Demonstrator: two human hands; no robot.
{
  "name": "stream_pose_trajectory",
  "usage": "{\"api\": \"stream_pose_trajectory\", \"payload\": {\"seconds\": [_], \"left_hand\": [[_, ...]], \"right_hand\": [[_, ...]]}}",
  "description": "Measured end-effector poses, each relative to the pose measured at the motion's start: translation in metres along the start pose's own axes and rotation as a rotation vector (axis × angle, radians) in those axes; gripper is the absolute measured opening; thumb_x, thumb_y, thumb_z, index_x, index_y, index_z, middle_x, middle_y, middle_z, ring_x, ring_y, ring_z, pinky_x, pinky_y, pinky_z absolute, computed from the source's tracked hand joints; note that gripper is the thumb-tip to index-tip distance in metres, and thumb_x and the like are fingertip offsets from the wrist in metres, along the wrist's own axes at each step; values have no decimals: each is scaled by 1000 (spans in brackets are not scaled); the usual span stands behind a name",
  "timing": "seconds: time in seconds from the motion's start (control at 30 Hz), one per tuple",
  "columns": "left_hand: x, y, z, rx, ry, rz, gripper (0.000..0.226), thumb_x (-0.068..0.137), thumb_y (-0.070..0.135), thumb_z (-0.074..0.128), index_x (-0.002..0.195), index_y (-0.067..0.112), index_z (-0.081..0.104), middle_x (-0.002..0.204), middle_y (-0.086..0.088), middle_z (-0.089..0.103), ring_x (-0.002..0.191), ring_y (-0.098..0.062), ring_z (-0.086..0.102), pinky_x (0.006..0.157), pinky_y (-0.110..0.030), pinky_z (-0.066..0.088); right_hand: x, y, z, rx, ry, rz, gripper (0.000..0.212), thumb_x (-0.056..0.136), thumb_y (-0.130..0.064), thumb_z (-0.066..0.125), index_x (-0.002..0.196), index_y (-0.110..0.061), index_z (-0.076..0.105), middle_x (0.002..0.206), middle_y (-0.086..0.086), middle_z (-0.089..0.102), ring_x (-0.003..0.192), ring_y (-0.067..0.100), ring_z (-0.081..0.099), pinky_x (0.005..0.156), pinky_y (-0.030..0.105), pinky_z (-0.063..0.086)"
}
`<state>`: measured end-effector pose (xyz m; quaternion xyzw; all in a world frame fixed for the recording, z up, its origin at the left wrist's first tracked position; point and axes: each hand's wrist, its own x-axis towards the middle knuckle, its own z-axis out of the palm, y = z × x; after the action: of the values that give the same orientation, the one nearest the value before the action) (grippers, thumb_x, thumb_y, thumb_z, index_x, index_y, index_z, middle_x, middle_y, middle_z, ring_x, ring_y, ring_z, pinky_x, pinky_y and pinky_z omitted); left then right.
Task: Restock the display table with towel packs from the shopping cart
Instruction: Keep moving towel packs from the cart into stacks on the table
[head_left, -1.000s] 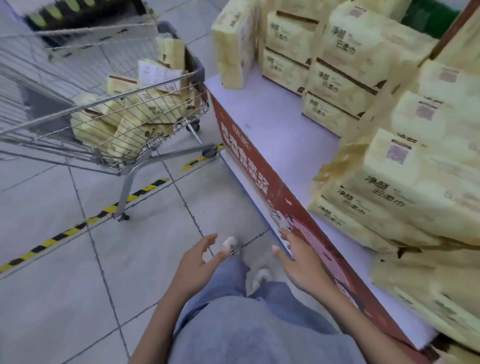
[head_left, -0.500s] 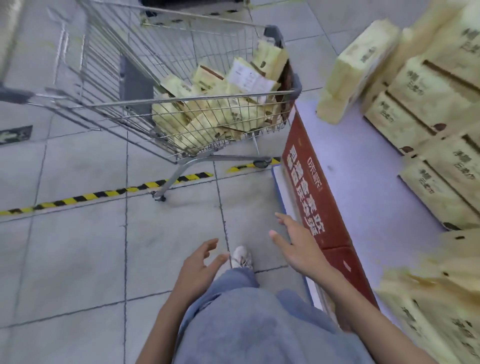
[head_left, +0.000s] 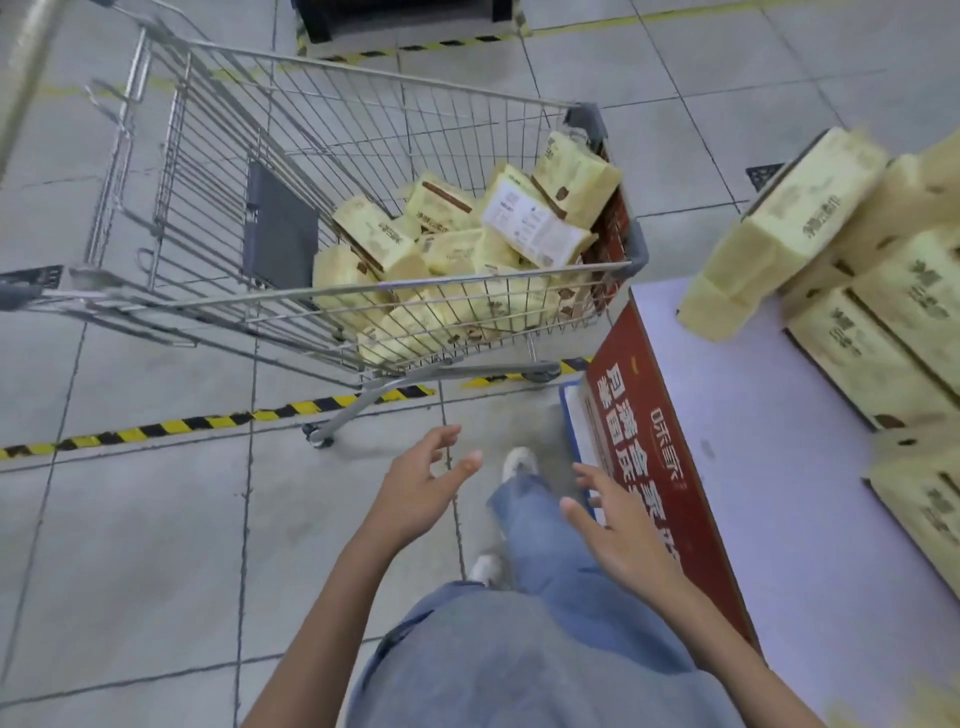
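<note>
A wire shopping cart stands ahead of me, its front end heaped with several pale yellow towel packs. The display table, with a lilac top and a red front panel, runs along my right. Stacked towel packs sit on its far side, and one pack leans at the corner. My left hand and my right hand are both held out in front of my body, fingers spread and holding nothing, well short of the cart.
Yellow-and-black floor tape crosses the grey tiles under the cart's wheels. A dark stand sits beyond the cart at the top. My legs and white shoes are between the hands, close to the table's red panel.
The view has swung left from the table toward the cart, which now looks closer and more central. Both hands stay empty and have lifted slightly forward.
</note>
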<state>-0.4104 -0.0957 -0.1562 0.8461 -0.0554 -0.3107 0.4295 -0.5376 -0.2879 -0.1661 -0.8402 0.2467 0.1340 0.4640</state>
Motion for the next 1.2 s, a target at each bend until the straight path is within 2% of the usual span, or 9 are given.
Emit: {"api": "stream_pose_trajectory", "payload": {"seconds": [0.1, 0.27, 0.4, 0.6, 0.73, 0.9, 1.0, 1.1, 1.2], "left_hand": [[32, 16, -3, -20, 25, -21, 45, 89, 40, 60, 131, 25, 52, 129, 10, 54, 119, -12, 51, 90, -25, 37], [67, 40, -10, -99, 101, -85, 43, 89, 36, 61, 130, 24, 52, 125, 10, 55, 116, -15, 54, 88, -25, 38], [88, 55, -16, -168, 176, -134, 37, 91, 28, 62, 127, 23, 53, 121, 9, 56, 115, -16, 56, 88, -23, 39], [118, 72, -38, -251, 272, -159, 29, 90, 23, 63, 117, 29, 55, 118, 6, 59, 107, -11, 58, 82, -18, 40], [150, 82, -66, -329, 359, -110, 26, 90, 16, 63, 107, 34, 56, 108, 12, 63, 92, 8, 61, 74, -5, 44], [203, 86, -121, -380, 454, -110, 26, 91, 20, 62, 116, 25, 58, 110, 10, 63, 95, 5, 59, 72, -5, 45], [239, 81, -155, -317, 475, -180, 31, 90, 29, 62, 121, 25, 57, 113, 11, 61, 96, 5, 57, 73, -16, 44], [277, 65, -179, -248, 459, -258, 39, 91, 33, 61, 126, 19, 56, 120, 6, 60, 100, -9, 57, 76, -21, 43], [315, 40, -190, -159, 422, -365, 47, 90, 39, 60, 131, 17, 52, 132, 2, 57, 112, -16, 56, 93, -37, 48]], "right_hand": [[40, -6, -15, -4, -21, 5, 47, 94, -30, 54, 138, -17, 43, 132, -6, 51, 123, 16, 50, 93, 18, 32], [111, -35, -53, -36, -62, -31, 50, 95, -29, 53, 141, -13, 41, 140, 4, 49, 127, 18, 47, 104, 31, 35], [165, -62, -80, -82, -92, -92, 49, 95, -31, 52, 140, -14, 41, 139, 2, 50, 126, 18, 47, 95, 19, 30], [227, -100, -98, -69, -132, -130, 46, 95, -32, 53, 138, -21, 42, 133, 2, 53, 119, 18, 51, 99, 33, 39], [265, -121, -93, -67, -162, -146, 47, 95, -36, 51, 138, -20, 42, 132, 1, 52, 117, 16, 51, 92, 31, 40], [328, -170, -82, -56, -208, -129, 45, 95, -39, 50, 136, -23, 42, 127, 0, 54, 107, 17, 54, 90, 33, 42], [367, -203, -69, -37, -222, -117, 45, 95, -38, 50, 136, -23, 42, 125, -1, 54, 106, 19, 54, 95, 40, 45], [408, -228, -45, -12, -259, -92, 45, 95, -39, 50, 135, -22, 43, 123, -2, 53, 108, 20, 54, 93, 39, 45], [450, -240, -13, -40, -324, -53, 47, 95, -40, 49, 136, -18, 42, 129, 3, 54, 109, 22, 55, 89, 34, 43]]}}
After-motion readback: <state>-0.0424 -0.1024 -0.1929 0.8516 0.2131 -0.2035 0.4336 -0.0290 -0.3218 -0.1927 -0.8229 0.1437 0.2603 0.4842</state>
